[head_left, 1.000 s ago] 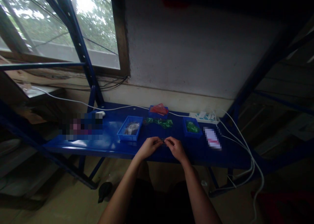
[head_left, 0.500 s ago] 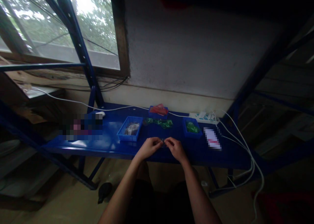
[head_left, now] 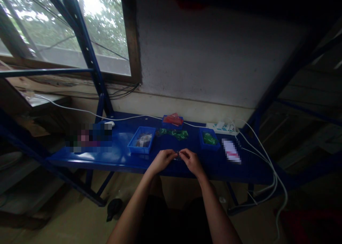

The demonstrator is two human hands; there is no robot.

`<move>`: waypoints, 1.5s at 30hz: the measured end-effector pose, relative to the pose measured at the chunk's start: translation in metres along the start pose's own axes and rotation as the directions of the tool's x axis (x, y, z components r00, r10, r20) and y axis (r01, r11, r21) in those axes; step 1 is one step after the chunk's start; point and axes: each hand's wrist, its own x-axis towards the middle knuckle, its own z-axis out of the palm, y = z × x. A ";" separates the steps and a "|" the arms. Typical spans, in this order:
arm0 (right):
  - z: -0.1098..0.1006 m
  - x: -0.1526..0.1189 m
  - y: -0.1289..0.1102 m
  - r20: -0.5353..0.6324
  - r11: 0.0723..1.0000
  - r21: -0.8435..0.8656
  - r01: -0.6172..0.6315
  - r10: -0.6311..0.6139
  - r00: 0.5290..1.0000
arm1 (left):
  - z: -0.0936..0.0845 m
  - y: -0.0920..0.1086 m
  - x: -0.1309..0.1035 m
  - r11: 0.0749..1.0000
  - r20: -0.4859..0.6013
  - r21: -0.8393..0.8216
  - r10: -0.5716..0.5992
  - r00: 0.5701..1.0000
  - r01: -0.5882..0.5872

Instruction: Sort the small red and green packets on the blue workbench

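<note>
My left hand (head_left: 163,160) and my right hand (head_left: 191,160) meet over the front edge of the blue table (head_left: 112,160), fingers pinched. Between their fingertips is a small clear plastic piece (head_left: 177,155), perhaps a bag; its details are too small to tell. To the left sits a blue tray (head_left: 140,151) with clear packets in it. Green packets (head_left: 175,134) lie beyond my hands. Another blue tray (head_left: 210,147), on the right, holds green packets. At the back, red packets (head_left: 173,119) rest in a third blue tray (head_left: 172,126).
A white power strip (head_left: 222,128) with cables stands at the back right. Near it lies a pixelated white item (head_left: 231,151). A white cable (head_left: 128,119) runs along the table's back. Blue metal posts (head_left: 92,64) frame the table.
The clear piece between my fingertips has shifted slightly. My hands hold nearly the same place.
</note>
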 end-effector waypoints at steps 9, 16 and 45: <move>0.000 -0.001 -0.002 0.013 1.000 -0.021 0.006 -0.005 1.000 | 0.000 -0.002 0.000 1.000 0.015 0.016 0.018 1.000 -0.019; 0.001 -0.002 -0.001 -0.005 0.999 -0.051 0.012 -0.012 1.000 | 0.000 -0.001 0.000 1.000 0.016 0.011 0.009 1.000 -0.010; -0.003 0.002 0.003 -0.157 1.000 0.007 -0.027 0.028 0.987 | 0.004 -0.002 0.001 0.998 -0.114 -0.059 -0.017 0.993 0.010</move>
